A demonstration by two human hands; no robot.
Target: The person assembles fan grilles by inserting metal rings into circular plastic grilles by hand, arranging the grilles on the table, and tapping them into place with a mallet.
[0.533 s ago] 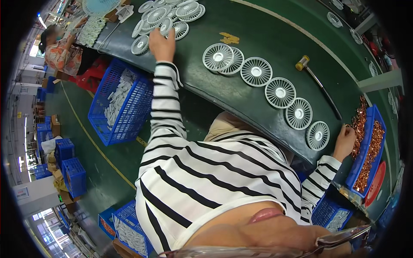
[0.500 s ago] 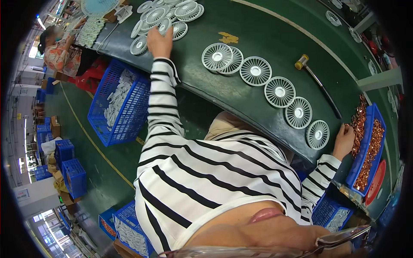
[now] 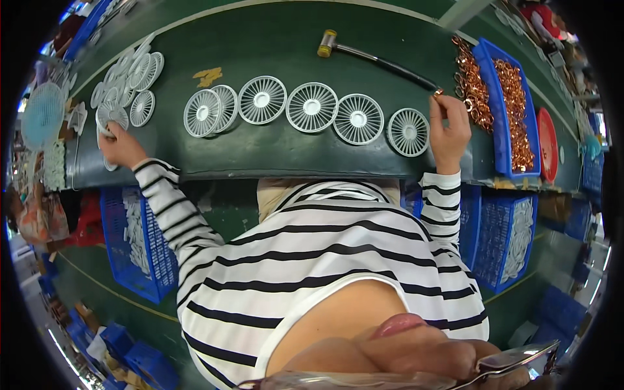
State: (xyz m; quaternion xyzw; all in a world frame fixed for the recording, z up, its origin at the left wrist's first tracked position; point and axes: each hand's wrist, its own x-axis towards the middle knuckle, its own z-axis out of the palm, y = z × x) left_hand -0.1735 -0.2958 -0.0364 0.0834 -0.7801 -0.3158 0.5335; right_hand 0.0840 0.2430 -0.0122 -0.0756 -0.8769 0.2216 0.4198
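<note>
My left hand (image 3: 122, 147) is at the far left of the table, its fingers closed on a white spoked plastic disc (image 3: 111, 116) next to a heap of like discs (image 3: 133, 71). On the right, my right hand (image 3: 450, 133) pinches a small copper-coloured ring (image 3: 439, 92) at its fingertips, close to the handle end of a mallet (image 3: 383, 63) with a yellow head. Between my hands, several white spoked discs lie flat in a row; the leftmost disc (image 3: 201, 114) overlaps its neighbour, and the rightmost disc (image 3: 408, 132) sits nearest my right hand.
Loose copper rings (image 3: 473, 88) are piled against a blue tray (image 3: 484, 97) of similar rings, with a red dish (image 3: 547, 143) beyond. Blue crates (image 3: 156, 260) of pale parts stand below the table's front edge. Another person (image 3: 42, 218) sits at far left.
The whole view has turned with my head. My right hand has come away from the copper pile, and a copper ring now shows in its fingertips. My left hand stays at the disc heap.
</note>
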